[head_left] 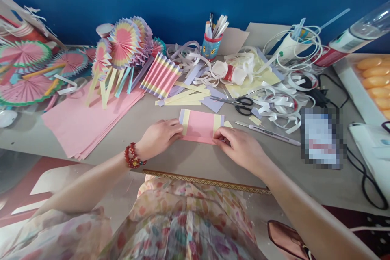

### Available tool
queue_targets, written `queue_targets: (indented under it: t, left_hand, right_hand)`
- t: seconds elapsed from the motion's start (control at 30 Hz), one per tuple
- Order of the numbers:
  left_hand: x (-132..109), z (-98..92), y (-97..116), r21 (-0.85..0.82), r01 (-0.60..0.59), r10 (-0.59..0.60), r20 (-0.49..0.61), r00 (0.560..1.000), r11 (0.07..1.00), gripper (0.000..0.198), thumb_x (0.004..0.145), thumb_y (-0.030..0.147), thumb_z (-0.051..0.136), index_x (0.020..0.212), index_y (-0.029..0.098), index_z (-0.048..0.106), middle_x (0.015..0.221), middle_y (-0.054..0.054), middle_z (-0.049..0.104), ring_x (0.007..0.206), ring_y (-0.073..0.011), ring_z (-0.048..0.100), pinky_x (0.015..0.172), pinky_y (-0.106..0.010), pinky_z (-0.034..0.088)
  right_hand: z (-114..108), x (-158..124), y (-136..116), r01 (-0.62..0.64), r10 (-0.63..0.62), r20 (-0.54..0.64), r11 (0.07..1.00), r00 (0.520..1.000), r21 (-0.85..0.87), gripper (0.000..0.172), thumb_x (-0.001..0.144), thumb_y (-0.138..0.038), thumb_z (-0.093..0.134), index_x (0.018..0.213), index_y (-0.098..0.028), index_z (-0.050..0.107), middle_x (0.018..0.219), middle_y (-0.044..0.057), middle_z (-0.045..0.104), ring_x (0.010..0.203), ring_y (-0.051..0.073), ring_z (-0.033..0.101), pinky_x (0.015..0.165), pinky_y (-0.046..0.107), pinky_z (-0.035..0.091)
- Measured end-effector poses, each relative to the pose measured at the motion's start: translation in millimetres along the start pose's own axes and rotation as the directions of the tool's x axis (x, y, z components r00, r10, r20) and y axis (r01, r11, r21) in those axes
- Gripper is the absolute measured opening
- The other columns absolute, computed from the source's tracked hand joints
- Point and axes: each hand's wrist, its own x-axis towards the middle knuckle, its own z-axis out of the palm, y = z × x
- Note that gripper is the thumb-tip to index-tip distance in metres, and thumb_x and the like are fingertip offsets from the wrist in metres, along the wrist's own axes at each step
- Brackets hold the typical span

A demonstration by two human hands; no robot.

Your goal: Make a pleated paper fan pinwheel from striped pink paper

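A pink sheet of paper [200, 125] with yellow and lilac strips along its two sides lies on the table in front of me. Its near edge is folded over in a narrow band. My left hand [163, 136] pinches the left end of that band, fingers closed, a red bead bracelet on the wrist. At the opposite end, my right hand [231, 140] grips the near right corner between thumb and fingers. Just beyond the sheet sit black-handled scissors [243, 105] and yellow paper strips [183, 96]. A pleated paper piece [161, 76] in the same colours rests behind, to the left.
Pink sheets [82, 118] are stacked at left below finished paper fans [128, 44]. A utility knife [274, 135] and a phone [322, 138] lie to the right. Behind are curled white scraps [280, 101] and a pen cup [211, 46]. A bottle [347, 42] leans at back right.
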Motion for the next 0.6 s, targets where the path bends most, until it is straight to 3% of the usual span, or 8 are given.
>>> queue_targets:
  t: [0.6]
  left_hand:
    - [0,-0.4,-1,-0.041,-0.002,0.002,0.0,1.0,0.999,0.026,0.101,0.028,0.04,0.079,0.02,0.052,0.081,-0.002,0.055,0.072,-0.0176,0.054,0.069,-0.029,0.038]
  right_hand:
    - [-13,2,2,0.091,-0.098,0.076,0.992,0.992,0.087,0.014,0.09,-0.014,0.053,0.081,-0.023,0.06,0.085,0.0,0.068,0.077,0.015,0.061,0.064,0.024,0.036]
